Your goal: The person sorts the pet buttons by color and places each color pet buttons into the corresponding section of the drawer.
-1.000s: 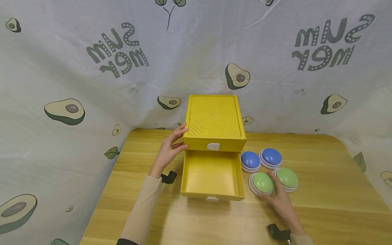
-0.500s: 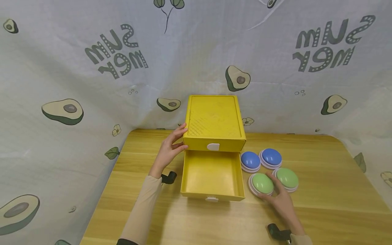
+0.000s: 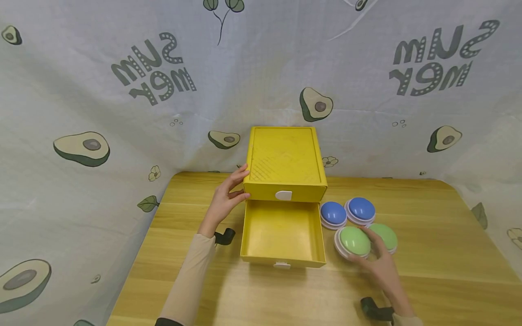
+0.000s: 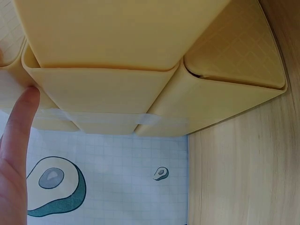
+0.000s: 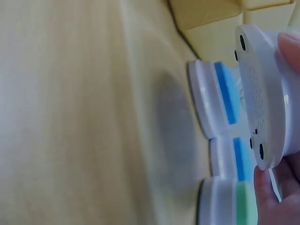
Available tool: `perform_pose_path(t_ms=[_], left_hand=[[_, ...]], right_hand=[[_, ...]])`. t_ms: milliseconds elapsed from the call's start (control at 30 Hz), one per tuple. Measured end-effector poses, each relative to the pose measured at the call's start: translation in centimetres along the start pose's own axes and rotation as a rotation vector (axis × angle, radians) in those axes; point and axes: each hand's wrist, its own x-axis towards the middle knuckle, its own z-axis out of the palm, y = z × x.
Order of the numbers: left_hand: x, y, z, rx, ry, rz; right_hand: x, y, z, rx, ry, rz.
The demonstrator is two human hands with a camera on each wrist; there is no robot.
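Note:
My right hand [image 3: 379,267] grips a green dome-topped push button [image 3: 355,241] by its white round base. In the right wrist view the button [image 5: 262,98] is raised off the table, its underside with small holes showing and its shadow beneath. The second green button [image 3: 384,237] stands just behind it, partly covered by my fingers. A yellow two-drawer box [image 3: 285,156] stands left of the buttons. Its lower drawer [image 3: 283,231] is pulled out, with nothing inside. My left hand [image 3: 225,199] rests on the box's upper left side, fingertips and thumb near the front corner.
Two blue push buttons [image 3: 333,213] on white bases sit by the drawer's right side. The wooden table [image 3: 428,226] reaches back to a pale cloth [image 3: 261,68] printed with avocados. Dark wrist mounts [image 3: 225,236] sit at both wrists.
The right hand has lifted the front green button off the table and shifted it slightly right, partly overlapping the other green one. The left hand and the drawer box stay in place.

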Motion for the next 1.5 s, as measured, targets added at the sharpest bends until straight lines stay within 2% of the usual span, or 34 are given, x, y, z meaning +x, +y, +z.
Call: perform_pose_path(t_ms=[367,600,700,833,967,1000,1133,1233,1400,1500], left_hand=[[-0.2,0.1,0.2,0.005,0.006,-0.011],[-0.3,0.0,0.2,0.007,0.007,-0.005],[-0.3,-1.1,0.2,-0.005,0.011,-0.007],[-0.3,-2.6,0.1,-0.014,0.018,-0.011],[-0.3,-2.8,0.1,-0.003,0.018,0.011],[-0.4,-2.4,0.1,-0.003,0.017,0.008],[-0.3,-2.4,0.1,0.004,0.018,0.006],[-0.3,-2.1,0.2,-0.001,0.018,0.000],[-0.4,-0.1,0.3,-0.001,0.010,0.004],[-0.4,0.2,0.3,0.005,0.010,0.001]], right_hand=[[-0.4,-2.6,-0.8,0.000,-0.004,-0.055],[-0.5,-4.2,-0.9,0.105,-0.009,-0.134],[-0.6,-4.9,-1.0,0.133,-0.022,-0.163],[-0.8,-6.2,-0.8,0.110,-0.031,-0.168],[-1.1,-7.4,-0.3,0.098,-0.045,-0.190],[-1.1,-7.7,-0.2,0.097,-0.050,-0.195],[-1.2,-8.5,0.4,0.079,-0.075,-0.220],[-1.2,-8.9,0.8,0.113,-0.102,-0.255],[-1.3,-9.6,1.6,0.141,-0.121,-0.282],[-1.3,-10.0,2.0,0.139,-0.125,-0.295]])
